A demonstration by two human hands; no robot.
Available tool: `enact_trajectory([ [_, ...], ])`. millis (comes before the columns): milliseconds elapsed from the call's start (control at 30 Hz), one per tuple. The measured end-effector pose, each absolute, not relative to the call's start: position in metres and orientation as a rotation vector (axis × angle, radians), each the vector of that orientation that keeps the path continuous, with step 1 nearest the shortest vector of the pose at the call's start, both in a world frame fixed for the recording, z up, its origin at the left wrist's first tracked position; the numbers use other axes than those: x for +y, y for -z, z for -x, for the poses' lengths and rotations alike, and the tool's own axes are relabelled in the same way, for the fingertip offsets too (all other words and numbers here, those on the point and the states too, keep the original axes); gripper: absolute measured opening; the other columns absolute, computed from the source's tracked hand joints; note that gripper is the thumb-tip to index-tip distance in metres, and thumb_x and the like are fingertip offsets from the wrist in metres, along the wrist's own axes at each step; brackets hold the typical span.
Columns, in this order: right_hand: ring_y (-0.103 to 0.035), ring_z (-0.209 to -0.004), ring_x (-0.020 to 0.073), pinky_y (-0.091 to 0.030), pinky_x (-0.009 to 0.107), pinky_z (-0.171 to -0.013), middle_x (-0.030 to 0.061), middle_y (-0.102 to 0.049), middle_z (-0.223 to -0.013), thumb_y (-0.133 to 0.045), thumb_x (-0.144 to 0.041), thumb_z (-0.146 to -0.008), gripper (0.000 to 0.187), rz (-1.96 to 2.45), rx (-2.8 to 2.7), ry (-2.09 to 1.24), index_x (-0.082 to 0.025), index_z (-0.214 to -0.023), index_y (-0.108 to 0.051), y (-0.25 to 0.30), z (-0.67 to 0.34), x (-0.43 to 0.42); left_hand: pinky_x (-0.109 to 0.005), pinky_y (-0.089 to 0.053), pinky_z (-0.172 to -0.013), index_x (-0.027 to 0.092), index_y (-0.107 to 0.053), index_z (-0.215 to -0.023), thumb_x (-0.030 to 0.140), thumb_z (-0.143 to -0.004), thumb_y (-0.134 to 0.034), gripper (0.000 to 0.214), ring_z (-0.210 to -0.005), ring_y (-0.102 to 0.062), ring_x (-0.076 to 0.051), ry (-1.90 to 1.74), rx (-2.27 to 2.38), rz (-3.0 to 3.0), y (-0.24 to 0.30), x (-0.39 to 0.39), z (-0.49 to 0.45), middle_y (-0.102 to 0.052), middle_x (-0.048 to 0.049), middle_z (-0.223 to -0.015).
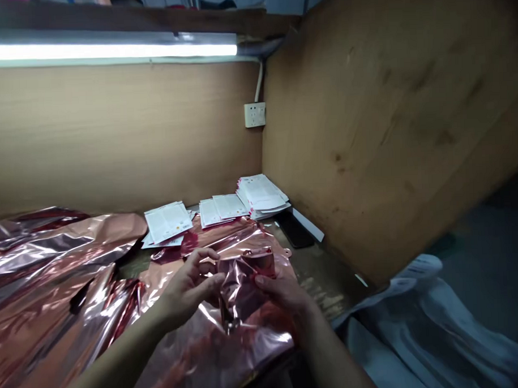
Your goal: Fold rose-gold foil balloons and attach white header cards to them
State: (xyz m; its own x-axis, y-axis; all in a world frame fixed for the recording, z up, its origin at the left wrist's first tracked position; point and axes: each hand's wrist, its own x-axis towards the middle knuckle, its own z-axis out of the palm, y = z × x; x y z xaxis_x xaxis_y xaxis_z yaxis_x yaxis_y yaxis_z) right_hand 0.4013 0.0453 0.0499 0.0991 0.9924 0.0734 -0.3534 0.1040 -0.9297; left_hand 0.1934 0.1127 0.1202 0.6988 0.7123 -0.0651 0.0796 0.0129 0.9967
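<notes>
A shiny rose-gold foil balloon [241,288], flat and partly folded, is between my two hands over the worktop. My right hand [281,289] grips its right side, thumb pressed on top and the other fingers hidden beneath. At the left edge, my left hand [198,284] has its fingers curled and its thumb against the foil. Under both hands spreads more of the same crinkled foil [183,355]. To the left lies a large heap of flat rose-gold foil balloons [65,251], overlapping one another.
White printed packets lie along the back: a small pile [169,222], a middle group [223,209] and a taller stack [263,194]. Beside them is a black phone [296,229]. A wooden partition [367,128] rises at right, with a white plastic sack [408,319] below.
</notes>
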Motion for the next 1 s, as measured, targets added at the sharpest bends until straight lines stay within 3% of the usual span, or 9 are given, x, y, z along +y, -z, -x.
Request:
enact_trajectory([
  [100, -0.067, -0.087, 0.0230, -0.052, 0.040, -0.084, 0.0072, -0.072, -0.095, -0.078, -0.043, -0.071, 0.050, 0.783, -0.895, -1.481, -0.017, -0.113, -0.070, -0.050, -0.409, 0.044, -0.022, -0.048, -0.058, 0.018, -0.055, -0.095, 0.045, -0.085, -0.064, 0.030, -0.065, -0.059, -0.010, -0.532, 0.720, -1.519, -0.113, 0.123, -0.210, -0.062, 0.0012, -0.073],
  [200, -0.067, -0.093, 0.0242, -0.049, 0.043, -0.092, 0.0063, -0.073, -0.096, -0.075, -0.042, -0.075, 0.040, 0.850, -0.900, -1.347, -0.018, -0.108, -0.073, -0.045, -0.410, 0.050, -0.023, -0.047, -0.059, 0.016, -0.060, -0.081, 0.048, -0.075, -0.073, 0.035, -0.064, -0.059, -0.012, -0.700, 0.877, -1.648, -0.108, 0.143, -0.226, -0.064, -0.0005, -0.069],
  [267, -0.068, -0.090, 0.0241, -0.051, 0.043, -0.091, 0.0062, -0.073, -0.093, -0.075, -0.042, -0.076, 0.035, 0.915, -0.836, -1.232, -0.018, -0.102, -0.074, -0.035, -0.410, 0.056, -0.024, -0.048, -0.059, 0.016, -0.064, -0.092, 0.050, -0.071, -0.075, 0.041, -0.065, -0.061, -0.014, -0.687, 0.952, -1.660, -0.105, 0.167, -0.246, -0.065, -0.0008, -0.070],
  [400, -0.068, -0.091, 0.0259, -0.052, 0.043, -0.092, 0.0088, -0.074, -0.095, -0.075, -0.044, -0.076, 0.038, 0.962, -0.484, -1.022, -0.016, -0.101, -0.073, -0.015, -0.412, 0.068, -0.024, -0.048, -0.053, 0.017, -0.057, -0.118, 0.056, -0.090, -0.049, 0.049, -0.058, -0.061, -0.012, -0.565, 1.181, -1.564, -0.096, 0.237, -0.327, -0.065, -0.0026, -0.079],
  [467, -0.068, -0.097, 0.0271, -0.052, 0.043, -0.093, 0.0096, -0.074, -0.100, -0.076, -0.047, -0.074, 0.045, 0.930, -0.343, -0.994, -0.016, -0.106, -0.072, -0.009, -0.414, 0.071, -0.026, -0.051, -0.057, 0.013, -0.050, -0.126, 0.046, -0.088, -0.060, 0.051, -0.066, -0.064, -0.014, -0.585, 1.271, -1.573, -0.089, 0.273, -0.375, -0.066, -0.0076, -0.090],
  [667, -0.067, -0.099, 0.0283, -0.051, 0.042, -0.093, 0.0097, -0.074, -0.099, -0.080, -0.049, -0.069, 0.051, 0.944, -0.297, -0.963, -0.015, -0.106, -0.072, -0.007, -0.416, 0.075, -0.037, -0.056, -0.077, 0.016, -0.055, -0.121, 0.035, -0.092, -0.059, 0.035, -0.093, -0.063, -0.019, -0.588, 1.460, -1.645, -0.062, 0.331, -0.424, -0.061, -0.0081, -0.114],
  [1000, -0.067, -0.101, 0.0292, -0.049, 0.042, -0.096, 0.0092, -0.074, -0.101, -0.082, -0.055, -0.063, 0.054, 0.955, -0.298, -0.972, -0.015, -0.099, -0.072, -0.004, -0.418, 0.081, -0.037, -0.056, -0.079, 0.016, -0.057, -0.118, 0.037, -0.091, -0.059, 0.034, -0.094, -0.063, -0.019, -0.596, 1.527, -1.758, -0.062, 0.354, -0.422, -0.062, -0.0076, -0.112],
])
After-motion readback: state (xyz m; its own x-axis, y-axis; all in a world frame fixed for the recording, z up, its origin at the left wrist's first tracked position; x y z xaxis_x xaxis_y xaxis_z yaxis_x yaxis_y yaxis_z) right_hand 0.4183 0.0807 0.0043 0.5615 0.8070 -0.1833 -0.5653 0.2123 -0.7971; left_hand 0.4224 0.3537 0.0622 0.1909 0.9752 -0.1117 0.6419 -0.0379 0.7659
